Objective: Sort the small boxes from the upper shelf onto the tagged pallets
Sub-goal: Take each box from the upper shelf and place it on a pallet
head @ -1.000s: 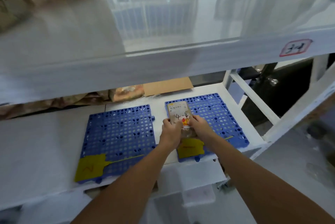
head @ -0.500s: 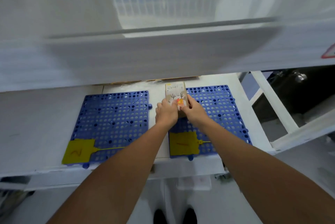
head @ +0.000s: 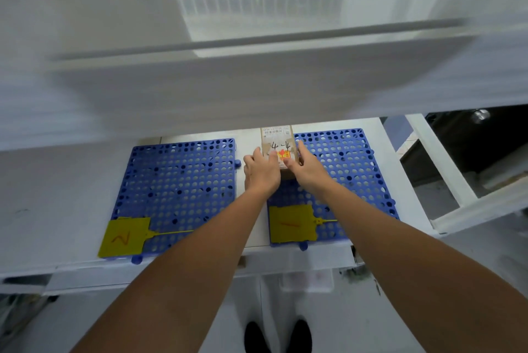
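Brown box (head: 276,143) flat on right pallet (head: 351,169)

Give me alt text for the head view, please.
Both hands, left hand and right hand, hold a small brown cardboard box marked "4-4" at the back left of the blue perforated plastic pallet with the yellow tag marked "1".

A storeroom: white shelving (head: 257,89), blue perforated pallets (head: 177,195) with yellow numbered tags (head: 124,237)

Soft even daylight, upper shelf (head: 257,86) motion-blurred
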A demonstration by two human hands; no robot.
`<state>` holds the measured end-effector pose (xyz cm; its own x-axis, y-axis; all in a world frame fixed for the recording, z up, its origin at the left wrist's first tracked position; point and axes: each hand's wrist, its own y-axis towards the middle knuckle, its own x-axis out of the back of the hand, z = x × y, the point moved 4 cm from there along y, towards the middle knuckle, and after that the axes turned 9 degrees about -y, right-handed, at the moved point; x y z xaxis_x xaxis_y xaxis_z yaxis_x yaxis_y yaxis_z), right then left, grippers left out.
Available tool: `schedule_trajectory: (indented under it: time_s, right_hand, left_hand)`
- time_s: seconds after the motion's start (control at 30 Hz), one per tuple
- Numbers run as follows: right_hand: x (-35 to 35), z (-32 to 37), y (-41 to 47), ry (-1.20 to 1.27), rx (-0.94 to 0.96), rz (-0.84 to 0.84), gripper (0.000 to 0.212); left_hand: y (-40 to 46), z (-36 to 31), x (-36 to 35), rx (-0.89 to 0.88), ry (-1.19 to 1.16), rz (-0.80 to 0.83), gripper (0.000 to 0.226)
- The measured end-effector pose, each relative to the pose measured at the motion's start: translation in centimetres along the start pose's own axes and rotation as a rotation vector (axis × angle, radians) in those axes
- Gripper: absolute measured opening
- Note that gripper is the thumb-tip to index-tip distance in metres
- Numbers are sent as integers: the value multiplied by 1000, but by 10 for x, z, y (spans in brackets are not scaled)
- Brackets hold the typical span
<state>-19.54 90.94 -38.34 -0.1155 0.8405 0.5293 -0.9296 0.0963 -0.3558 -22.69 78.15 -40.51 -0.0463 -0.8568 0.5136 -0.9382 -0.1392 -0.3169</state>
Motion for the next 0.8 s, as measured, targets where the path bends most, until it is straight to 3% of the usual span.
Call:
schedule_trajectory:
  time_s: [0.17, 0.3, 0.43, 0.57, 0.8]
  right_hand:
    - [38, 30, -9, -296, 102, -67, 74]
    - [68, 68, -22, -613, 223, -123, 74]
    - [79, 99, -42, -865, 287, -170, 92]
    - [70, 121, -73, -1046, 334, -166, 78]
    - [58, 149, -134, -1133, 451, -151, 77]
  left_hand:
    - [-1, -26, 50, -144, 114, 25, 64]
    - [-8, -49, 97, -434, 486, 104, 64]
    - [-29, -71, 132, -621, 697, 125, 66]
    - [-56, -81, 158, -642, 733, 103, 67]
    - [-126, -73, 203, -588, 772, -10, 75]
